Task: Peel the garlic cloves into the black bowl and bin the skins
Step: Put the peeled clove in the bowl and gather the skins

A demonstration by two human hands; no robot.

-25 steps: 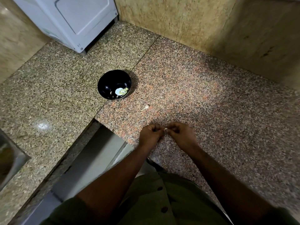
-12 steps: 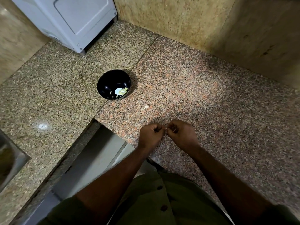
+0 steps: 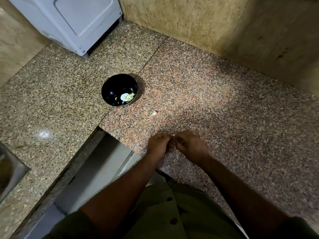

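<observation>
**Mid-peel: both hands working one clove**

Left hand (image 3: 159,144) and right hand (image 3: 189,145) meet fingertip to fingertip, both curled and pinching a small pale garlic clove (image 3: 173,135) between them, mostly hidden; judged step: stripping skin; black bowl (image 3: 110,87) sits well beyond the grip and to its left, pale peeled pieces inside; a loose garlic scrap (image 3: 153,114) lies on the granite counter (image 3: 224,109) between grip and bowl; next likely needs the bare clove carried to the bowl; no bin visible
</observation>
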